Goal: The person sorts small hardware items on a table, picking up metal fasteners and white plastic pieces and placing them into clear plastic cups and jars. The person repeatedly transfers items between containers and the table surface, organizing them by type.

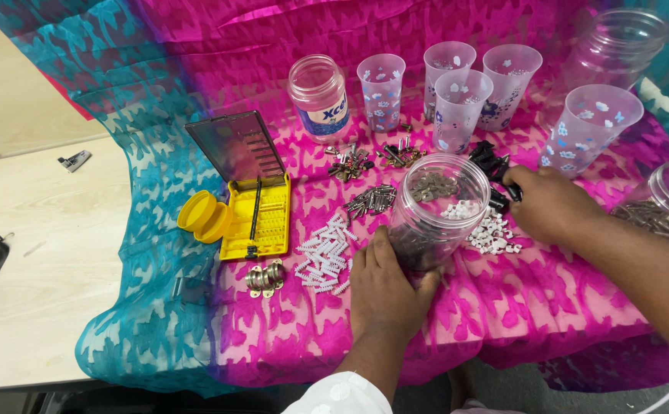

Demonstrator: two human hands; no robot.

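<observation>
- The bench (43, 253) is pale wood, draped on its right part with a pink and teal patterned cloth (273, 337) that carries nearly everything.
- Four clear plastic jars show: one large at the far right corner (618, 42), one at the right edge holding metal pieces (668, 203), one small with a label at the far middle (318, 96), and the clear jar (434, 215) in the middle of the cloth, near its front edge.
- That clear jar is wide-mouthed, lidless, upright or slightly tilted, with grey metal bits and a few white pieces seen through its wall.
- Five translucent cups (380, 88) with small flower prints stand along the far side.
- One yellow tool case (258, 218) lies open left of the jar, its dark lid raised, with two yellow lids (204, 216) stacked at its left.
- The left hand (384, 287) cups the jar's near side, fingers curled against the wall.
- The right hand (549, 203) rests just right of the jar, fingers closed on small black pieces (492, 165).
- Loose heaps: white plastic plugs (323, 257), white clips (492, 234), metal screws (371, 199) and two mixed piles behind them.
- Brass clamps (265, 277) lie at the case's front, count unclear.
</observation>
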